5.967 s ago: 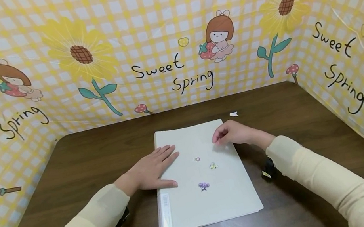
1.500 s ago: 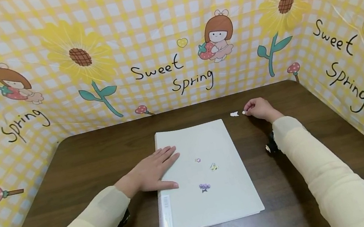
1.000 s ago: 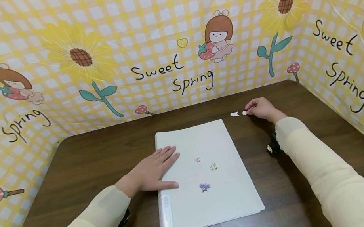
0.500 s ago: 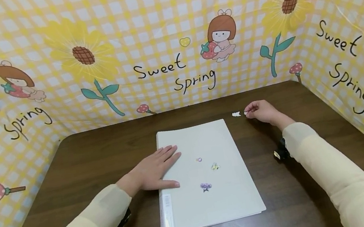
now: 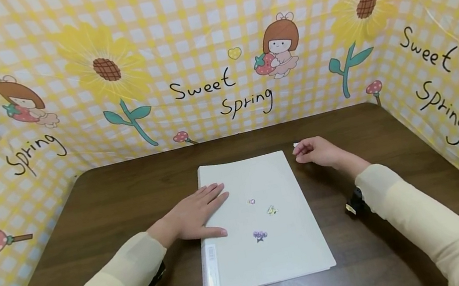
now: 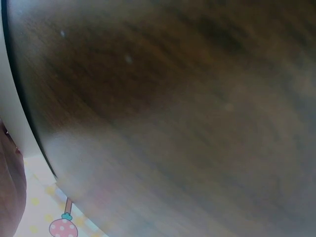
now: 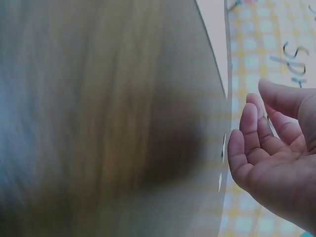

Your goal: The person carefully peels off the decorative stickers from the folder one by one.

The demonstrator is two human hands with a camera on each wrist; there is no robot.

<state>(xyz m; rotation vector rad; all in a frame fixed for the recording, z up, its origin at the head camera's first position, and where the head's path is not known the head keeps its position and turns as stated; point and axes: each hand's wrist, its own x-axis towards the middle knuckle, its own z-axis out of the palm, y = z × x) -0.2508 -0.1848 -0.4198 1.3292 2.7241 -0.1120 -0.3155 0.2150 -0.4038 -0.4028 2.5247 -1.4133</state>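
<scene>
My left hand (image 5: 193,216) lies flat with spread fingers on the left part of a white folder (image 5: 293,249). On the folder's cover are three small stickers: a tiny pinkish one (image 5: 251,201), a yellow-green one (image 5: 272,210) and a purple one (image 5: 260,235). Beyond the folder's upper right corner, my right hand (image 5: 315,153) hovers with loosely bent fingers. Nothing shows between its thumb and fingers. A white paper scrap (image 5: 295,144) peeks out at its fingertips. The right wrist view shows two thin scraps, a nearer one (image 7: 219,181) and another (image 7: 223,148).
The folder lies on a dark wood-grain table (image 5: 128,190). A yellow checked cloth (image 5: 193,32) with printed flowers and figures hangs along the table's back and sides. A barcode label (image 5: 211,253) is near the folder's spine.
From above the folder, my right hand went to the back right, where a second white scrap appeared on the table. It has since moved left and nearer. The left hand stayed put.
</scene>
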